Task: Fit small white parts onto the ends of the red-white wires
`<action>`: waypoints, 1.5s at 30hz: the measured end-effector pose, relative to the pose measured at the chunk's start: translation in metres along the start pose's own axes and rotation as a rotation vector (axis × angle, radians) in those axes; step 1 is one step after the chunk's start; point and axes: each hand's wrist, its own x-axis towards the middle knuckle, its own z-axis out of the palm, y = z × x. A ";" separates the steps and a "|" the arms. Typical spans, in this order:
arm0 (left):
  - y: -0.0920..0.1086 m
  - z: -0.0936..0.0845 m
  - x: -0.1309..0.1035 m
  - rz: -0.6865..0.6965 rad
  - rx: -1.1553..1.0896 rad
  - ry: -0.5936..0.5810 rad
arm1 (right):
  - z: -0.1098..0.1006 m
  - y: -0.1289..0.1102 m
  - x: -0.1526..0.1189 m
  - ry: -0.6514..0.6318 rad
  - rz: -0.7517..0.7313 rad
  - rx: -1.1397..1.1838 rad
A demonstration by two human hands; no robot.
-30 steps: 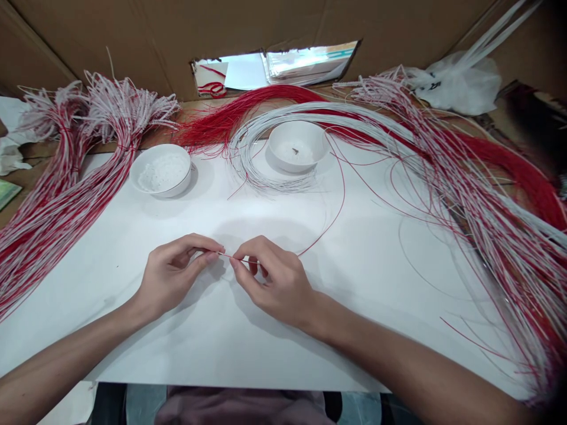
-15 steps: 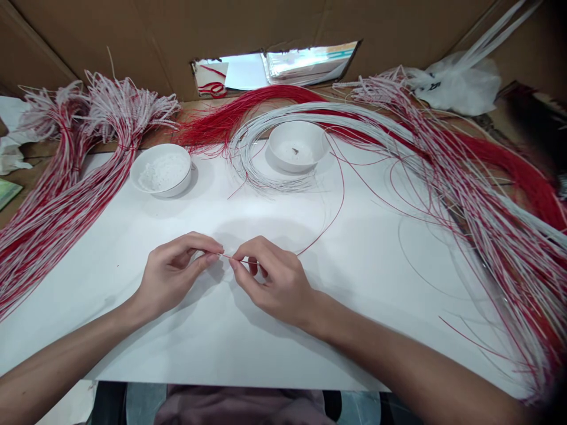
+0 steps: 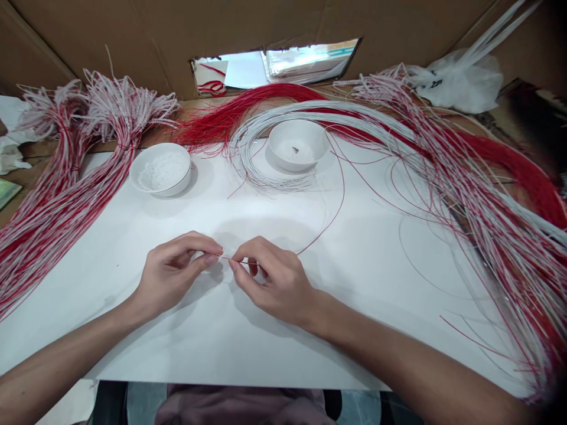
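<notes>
My left hand (image 3: pixel 177 274) is closed in a pinch at the middle of the white board. Between its thumb and forefinger a tiny white piece barely shows, mostly covered by the fingertips. My right hand (image 3: pixel 274 280) pinches a thin red wire (image 3: pixel 225 257) just to the right, a short gap from the left fingertips. One end of this wire meets the white piece; whether it passes inside is too small to tell. Behind the right hand the wire appears to carry on as a red strand (image 3: pixel 325 227) curving up towards the back.
A white bowl (image 3: pixel 186 182) of small white pieces stands back left; another white bowl (image 3: pixel 305 166) is inside a coil of white wires (image 3: pixel 241 150). Red wires (image 3: pixel 266 93) lie behind. Red-and-white bundles (image 3: pixel 88 195) flank the board (image 3: pixel 212 348). Cardboard (image 3: pixel 133 41) walls the back.
Both hands hold almost the same place and pinch. Less of the white piece shows at the left fingertips than before.
</notes>
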 end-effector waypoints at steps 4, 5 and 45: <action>-0.001 0.000 0.000 0.000 0.000 -0.012 | 0.000 0.000 0.000 0.014 -0.010 0.008; -0.001 0.000 0.000 -0.006 0.004 -0.013 | 0.000 -0.001 0.000 0.019 -0.013 0.008; -0.012 -0.003 -0.007 0.190 0.143 -0.084 | -0.001 0.002 0.001 -0.063 -0.060 0.013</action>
